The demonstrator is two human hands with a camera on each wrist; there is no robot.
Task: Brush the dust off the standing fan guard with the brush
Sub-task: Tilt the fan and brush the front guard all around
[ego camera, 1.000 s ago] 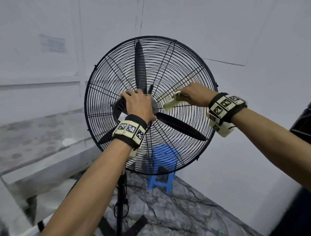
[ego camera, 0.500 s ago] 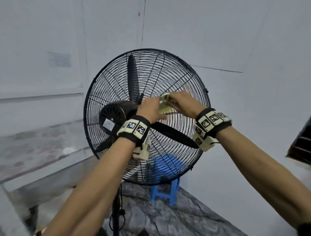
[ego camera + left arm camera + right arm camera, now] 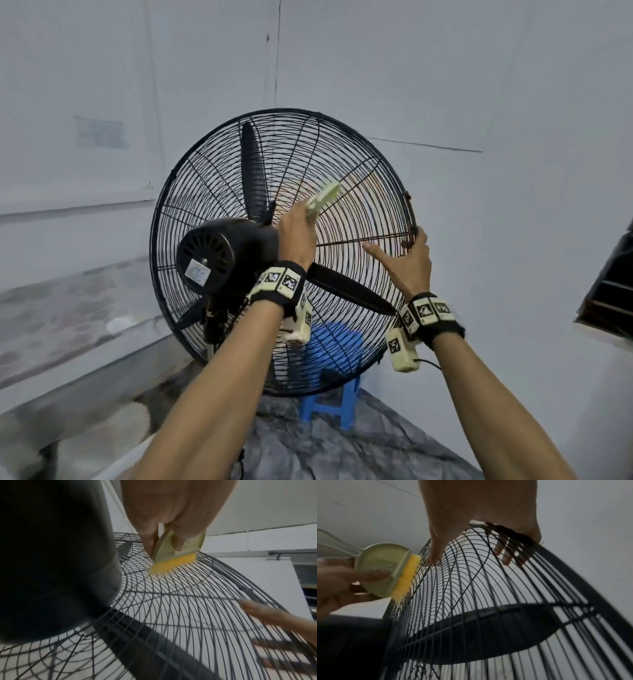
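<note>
Brush (image 3: 173, 555) gripped in left hand (image 3: 297, 236), bristles on guard (image 3: 359, 205) wires right of motor; right hand (image 3: 407, 260) grasps guard's right rim; advise light strokes along wires, rim held steady.

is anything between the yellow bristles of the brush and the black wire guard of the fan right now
Nothing visible does. The pale green brush with yellow bristles, held by the left hand, already has its bristles against the black wire fan guard. The right hand grips the guard's rim off to the side, clear of the brush.
</note>
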